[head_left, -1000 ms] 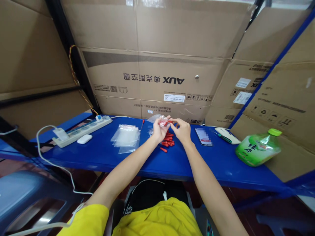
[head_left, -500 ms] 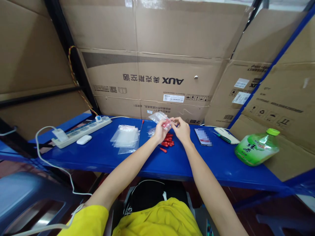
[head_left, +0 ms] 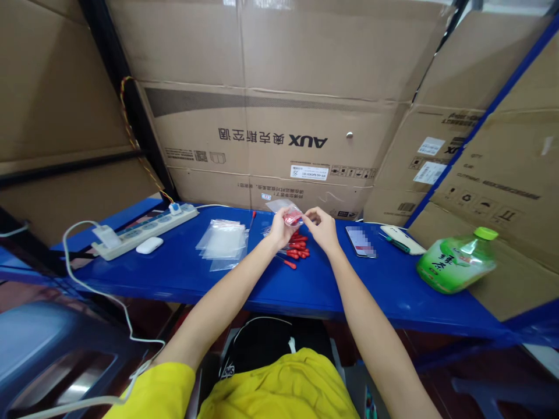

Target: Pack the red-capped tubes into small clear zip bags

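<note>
A clear plastic bag (head_left: 279, 205) with something red inside is held up over the blue table (head_left: 314, 294). My left hand (head_left: 282, 228) is closed around the bag's left part. The fingertips of my right hand (head_left: 321, 226) pinch the bag's right edge. Below and between the hands lies a pile of red-ended thin sticks (head_left: 299, 247), partly covered by my left hand. One such stick (head_left: 289, 264) points toward me at the near side of the pile. To the left is a stack of flat clear bags (head_left: 223, 241).
A white power strip (head_left: 146, 230) with a plugged charger and a white earphone case (head_left: 149, 245) lie on the left. On the right are a phone (head_left: 361, 241), a pale flat device (head_left: 402, 237) and a green drink bottle (head_left: 456, 262). Cardboard panels (head_left: 271, 64) wall the back.
The bag has tilted and sunk slightly, and my left hand has turned and closed further over it. My right hand keeps its pinch at the bag's edge.
</note>
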### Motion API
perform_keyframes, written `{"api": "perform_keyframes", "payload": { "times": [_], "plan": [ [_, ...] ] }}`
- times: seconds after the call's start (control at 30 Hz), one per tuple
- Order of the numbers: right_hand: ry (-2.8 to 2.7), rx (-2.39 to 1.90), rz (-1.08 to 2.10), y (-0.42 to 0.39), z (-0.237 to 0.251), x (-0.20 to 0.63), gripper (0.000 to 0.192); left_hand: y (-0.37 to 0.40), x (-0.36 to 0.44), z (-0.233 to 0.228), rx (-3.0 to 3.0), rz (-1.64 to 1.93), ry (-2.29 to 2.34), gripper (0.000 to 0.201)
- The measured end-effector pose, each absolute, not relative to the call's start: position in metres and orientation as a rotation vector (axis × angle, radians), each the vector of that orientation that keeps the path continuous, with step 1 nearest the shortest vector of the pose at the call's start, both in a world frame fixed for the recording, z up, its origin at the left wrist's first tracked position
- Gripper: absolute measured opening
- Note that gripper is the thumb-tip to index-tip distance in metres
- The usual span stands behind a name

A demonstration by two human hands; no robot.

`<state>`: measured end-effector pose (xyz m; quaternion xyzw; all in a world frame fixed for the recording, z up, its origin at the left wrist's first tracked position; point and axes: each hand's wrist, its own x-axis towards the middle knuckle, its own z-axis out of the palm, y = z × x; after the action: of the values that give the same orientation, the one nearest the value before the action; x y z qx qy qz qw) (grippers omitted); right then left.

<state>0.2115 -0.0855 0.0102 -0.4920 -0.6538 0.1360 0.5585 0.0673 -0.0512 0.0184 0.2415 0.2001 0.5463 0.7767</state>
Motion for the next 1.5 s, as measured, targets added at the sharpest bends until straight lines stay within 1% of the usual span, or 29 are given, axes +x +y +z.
{"api": "perform_keyframes", "payload": {
  "times": [0.1, 0.17, 0.27, 0.33, 0.43, 0.53, 0.6, 0.67, 0.77, 0.87, 1.0, 1.2, 1.33, 1.5],
  "plan": [
    [-1.555, -1.035, 0.466, -0.087, 0.012, 0.21, 0.022, -0.047, 0.055, 0.024, 0.504, 1.114, 0.419, 0.017],
    [-1.579, -1.001, 0.477, -0.088, 0.014, 0.208, 0.024, -0.045, 0.047, 0.03, 0.491, 1.058, 0.389, 0.019],
    [-1.601, -0.978, 0.422, -0.092, 0.016, 0.206, 0.027, -0.045, 0.037, 0.037, 0.494, 0.993, 0.356, 0.022],
    [-1.575, -0.972, 0.355, -0.094, 0.018, 0.204, 0.025, -0.046, 0.034, 0.041, 0.529, 0.944, 0.385, 0.027],
    [-1.489, -0.953, 0.212, -0.095, 0.021, 0.204, 0.025, -0.044, 0.033, 0.042, 0.655, 0.881, 0.47, 0.043],
    [-1.354, -0.917, 0.095, -0.092, 0.024, 0.209, 0.028, -0.036, 0.033, 0.034, 0.879, 0.931, 0.603, 0.061],
    [-1.245, -0.867, 0.106, -0.089, 0.026, 0.214, 0.03, -0.028, 0.034, 0.027, 1.044, 1.029, 0.738, 0.07],
    [-1.139, -0.808, 0.171, -0.086, 0.026, 0.218, 0.033, -0.024, 0.034, 0.022, 1.222, 1.215, 0.863, 0.074],
    [-1.034, -0.786, 0.262, -0.084, 0.026, 0.221, 0.036, -0.028, 0.036, 0.023, 1.505, 1.459, 0.798, 0.066],
    [-1.018, -0.802, 0.326, -0.084, 0.025, 0.221, 0.038, -0.041, 0.041, 0.031, 1.624, 1.4, 0.559, 0.056],
    [-1.003, -0.781, 0.404, -0.084, 0.024, 0.217, 0.039, -0.049, 0.049, 0.033, 1.609, 1.428, 0.536, 0.044],
    [-0.996, -0.765, 0.451, -0.08, 0.021, 0.215, 0.039, -0.043, 0.049, 0.027, 1.509, 1.391, 0.617, 0.04],
    [-1.013, -0.775, 0.488, -0.082, 0.021, 0.214, 0.039, -0.045, 0.048, 0.03, 1.544, 1.508, 0.615, 0.038],
    [-1.093, -0.789, 0.436, -0.089, 0.026, 0.21, 0.038, -0.05, 0.047, 0.037, 1.546, 1.607, 0.587, 0.035]
  ]
}}
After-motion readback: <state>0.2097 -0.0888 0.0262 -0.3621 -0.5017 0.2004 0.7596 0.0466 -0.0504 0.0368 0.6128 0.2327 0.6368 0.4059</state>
